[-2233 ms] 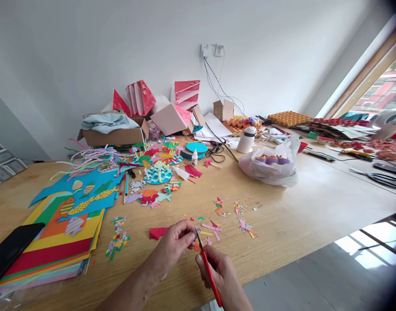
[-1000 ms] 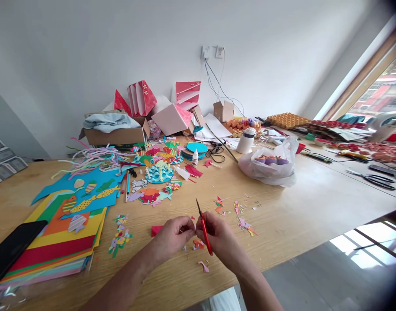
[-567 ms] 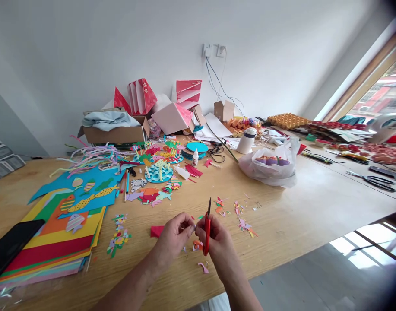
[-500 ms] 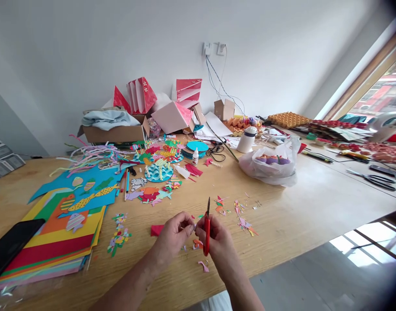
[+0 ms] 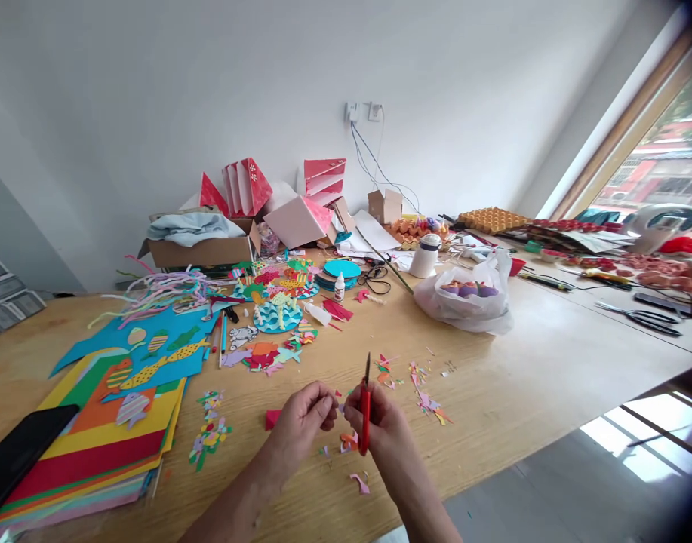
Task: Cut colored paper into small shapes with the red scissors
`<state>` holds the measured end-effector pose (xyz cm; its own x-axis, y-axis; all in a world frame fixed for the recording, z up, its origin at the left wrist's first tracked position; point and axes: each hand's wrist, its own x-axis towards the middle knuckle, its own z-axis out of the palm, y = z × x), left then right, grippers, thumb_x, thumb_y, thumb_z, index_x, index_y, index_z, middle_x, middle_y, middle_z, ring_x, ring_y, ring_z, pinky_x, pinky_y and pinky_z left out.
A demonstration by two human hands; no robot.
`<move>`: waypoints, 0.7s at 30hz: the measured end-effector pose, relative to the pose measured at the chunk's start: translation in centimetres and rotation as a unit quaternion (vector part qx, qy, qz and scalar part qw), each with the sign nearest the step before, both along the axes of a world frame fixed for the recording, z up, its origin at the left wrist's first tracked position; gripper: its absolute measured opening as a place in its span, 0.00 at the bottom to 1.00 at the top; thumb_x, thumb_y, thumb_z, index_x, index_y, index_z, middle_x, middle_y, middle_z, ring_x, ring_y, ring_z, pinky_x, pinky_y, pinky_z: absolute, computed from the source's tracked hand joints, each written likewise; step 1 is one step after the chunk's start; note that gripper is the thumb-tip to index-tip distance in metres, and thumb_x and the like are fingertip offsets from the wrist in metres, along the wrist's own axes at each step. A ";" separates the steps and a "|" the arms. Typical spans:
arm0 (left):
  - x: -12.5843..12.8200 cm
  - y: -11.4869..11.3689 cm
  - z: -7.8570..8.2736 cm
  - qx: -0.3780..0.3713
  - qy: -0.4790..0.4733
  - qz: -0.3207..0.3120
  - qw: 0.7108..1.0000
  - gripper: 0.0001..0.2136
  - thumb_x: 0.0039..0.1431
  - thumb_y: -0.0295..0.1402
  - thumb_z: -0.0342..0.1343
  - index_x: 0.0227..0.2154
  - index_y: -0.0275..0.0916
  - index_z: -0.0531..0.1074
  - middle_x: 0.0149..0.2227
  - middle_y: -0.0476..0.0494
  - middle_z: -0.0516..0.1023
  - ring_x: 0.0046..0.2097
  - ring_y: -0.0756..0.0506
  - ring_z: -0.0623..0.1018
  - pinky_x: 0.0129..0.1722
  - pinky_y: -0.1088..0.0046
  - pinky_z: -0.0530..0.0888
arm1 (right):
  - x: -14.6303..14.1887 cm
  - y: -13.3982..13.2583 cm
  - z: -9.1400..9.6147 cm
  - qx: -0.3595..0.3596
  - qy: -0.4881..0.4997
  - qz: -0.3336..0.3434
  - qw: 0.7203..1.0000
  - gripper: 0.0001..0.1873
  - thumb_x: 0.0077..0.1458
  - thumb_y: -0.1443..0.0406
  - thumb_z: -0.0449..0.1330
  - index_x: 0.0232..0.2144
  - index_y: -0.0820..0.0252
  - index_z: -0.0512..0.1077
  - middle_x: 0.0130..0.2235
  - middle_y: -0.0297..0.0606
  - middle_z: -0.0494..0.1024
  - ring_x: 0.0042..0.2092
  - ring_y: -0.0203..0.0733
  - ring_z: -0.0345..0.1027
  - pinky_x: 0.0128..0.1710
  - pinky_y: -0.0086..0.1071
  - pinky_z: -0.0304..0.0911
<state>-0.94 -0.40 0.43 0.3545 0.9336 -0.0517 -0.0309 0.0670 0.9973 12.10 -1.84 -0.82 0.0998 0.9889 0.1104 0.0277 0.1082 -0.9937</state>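
Note:
My right hand is closed around a pair of scissors with red handles, the dark blades pointing up and away from me. Its thumb and fingertips are pinched together near my left hand. My left hand is closed in a pinch just to the left; whatever is between its fingertips is too small to make out. A dark pink piece of paper lies partly behind my left hand. Beneath and around the hands are small paper scraps, among them a pink scrap and an orange one.
Left on the table are stacked coloured sheets, a black phone and small cut pieces. Paper fish, a glue bottle and blue discs lie ahead. A plastic bag and black-handled scissors are rightward.
The view has tilted up slightly, so the table things sit lower. My hands have drawn slightly apart at the fingertips. The scissors stay in my right hand.

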 end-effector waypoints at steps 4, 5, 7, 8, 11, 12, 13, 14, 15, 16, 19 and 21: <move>-0.1 -0.6 -0.3 -0.113 -0.091 -0.039 0.989 0.16 0.50 0.45 0.49 0.21 0.34 0.65 0.20 0.51 0.64 0.22 0.53 0.63 0.22 0.77 0.59 | 0.2 -0.5 0.2 0.043 -0.046 0.002 0.998 0.05 0.45 0.66 0.56 0.24 0.59 0.61 0.23 0.29 0.64 0.24 0.33 0.59 0.24 0.26 0.56; -0.1 -0.7 -0.4 -0.149 -0.115 -0.058 0.980 0.16 0.51 0.45 0.49 0.21 0.34 0.65 0.20 0.50 0.64 0.21 0.54 0.63 0.21 0.78 0.58 | 0.3 -0.6 0.3 0.062 -0.087 0.004 0.994 0.03 0.46 0.67 0.55 0.24 0.59 0.62 0.23 0.30 0.65 0.25 0.33 0.59 0.25 0.26 0.57; -0.2 -0.6 -0.3 -0.209 -0.159 -0.086 0.961 0.15 0.50 0.43 0.50 0.21 0.34 0.66 0.19 0.50 0.65 0.20 0.54 0.63 0.20 0.78 0.58 | 0.5 -0.8 0.6 0.104 -0.183 0.014 0.977 0.03 0.46 0.70 0.52 0.24 0.59 0.62 0.23 0.31 0.66 0.26 0.34 0.59 0.27 0.27 0.56; -0.2 -0.4 -0.2 -0.234 -0.177 -0.094 0.952 0.14 0.50 0.42 0.51 0.22 0.34 0.66 0.19 0.51 0.65 0.20 0.54 0.63 0.20 0.78 0.58 | 0.6 -0.9 0.8 0.126 -0.227 0.022 0.965 0.04 0.45 0.72 0.51 0.24 0.59 0.63 0.23 0.32 0.66 0.26 0.35 0.59 0.27 0.27 0.56; -0.6 -0.1 0.3 -0.290 -0.207 -0.116 0.927 0.09 0.47 0.35 0.54 0.22 0.33 0.67 0.19 0.52 0.64 0.20 0.55 0.64 0.21 0.79 0.58 | 1.0 -1.1 1.7 0.193 -0.304 0.059 0.931 0.09 0.42 0.76 0.49 0.23 0.58 0.63 0.23 0.32 0.66 0.26 0.35 0.58 0.26 0.27 0.54; -0.7 -0.1 0.5 -0.301 -0.211 -0.123 0.922 0.08 0.47 0.34 0.55 0.23 0.33 0.67 0.18 0.53 0.64 0.20 0.55 0.63 0.21 0.79 0.59 | 1.2 -1.1 2.0 0.205 -0.313 0.074 0.924 0.10 0.40 0.77 0.48 0.23 0.58 0.63 0.23 0.32 0.66 0.26 0.35 0.58 0.26 0.27 0.54; -0.8 -0.1 0.7 -0.305 -0.214 -0.131 0.919 0.07 0.47 0.33 0.55 0.23 0.34 0.66 0.18 0.53 0.63 0.20 0.56 0.63 0.22 0.79 0.59 | 1.3 -1.1 2.3 0.210 -0.315 0.089 0.921 0.11 0.39 0.77 0.48 0.23 0.58 0.63 0.23 0.32 0.66 0.27 0.35 0.58 0.26 0.27 0.54; -0.9 -0.1 0.9 -0.306 -0.216 -0.137 0.917 0.06 0.47 0.32 0.55 0.23 0.34 0.66 0.18 0.53 0.63 0.20 0.56 0.62 0.22 0.79 0.58 | 1.4 -1.2 2.5 0.206 -0.309 0.099 0.923 0.11 0.40 0.77 0.48 0.23 0.58 0.63 0.24 0.32 0.67 0.27 0.36 0.59 0.27 0.27 0.54; -0.9 -0.2 1.0 -0.301 -0.215 -0.139 0.919 0.06 0.47 0.32 0.55 0.23 0.34 0.66 0.18 0.53 0.63 0.20 0.56 0.62 0.22 0.79 0.58 | 1.5 -1.2 2.6 0.196 -0.294 0.099 0.930 0.11 0.41 0.77 0.49 0.23 0.57 0.64 0.25 0.33 0.68 0.28 0.36 0.60 0.27 0.27 0.55; -0.9 -0.4 1.1 -0.290 -0.213 -0.134 0.924 0.06 0.46 0.32 0.56 0.23 0.35 0.65 0.19 0.53 0.63 0.20 0.56 0.62 0.22 0.79 0.58 | 1.6 -1.2 2.6 0.179 -0.271 0.086 0.942 0.09 0.43 0.75 0.50 0.24 0.57 0.64 0.26 0.33 0.68 0.29 0.36 0.61 0.29 0.28 0.55; -0.6 -0.8 1.3 -0.203 -0.189 -0.077 0.958 0.07 0.46 0.33 0.56 0.22 0.35 0.64 0.19 0.53 0.63 0.21 0.55 0.62 0.23 0.79 0.58 | 1.3 -1.3 2.0 0.100 -0.150 0.003 0.984 0.02 0.47 0.68 0.54 0.24 0.57 0.64 0.24 0.32 0.67 0.27 0.36 0.60 0.28 0.28 0.57; -0.3 -1.0 1.4 -0.125 -0.155 -0.023 0.980 0.08 0.46 0.34 0.55 0.21 0.36 0.64 0.20 0.53 0.63 0.23 0.55 0.62 0.25 0.78 0.59 | 0.8 -1.4 1.4 0.037 -0.049 -0.021 0.998 0.06 0.46 0.62 0.57 0.23 0.58 0.63 0.23 0.30 0.65 0.25 0.34 0.58 0.25 0.27 0.57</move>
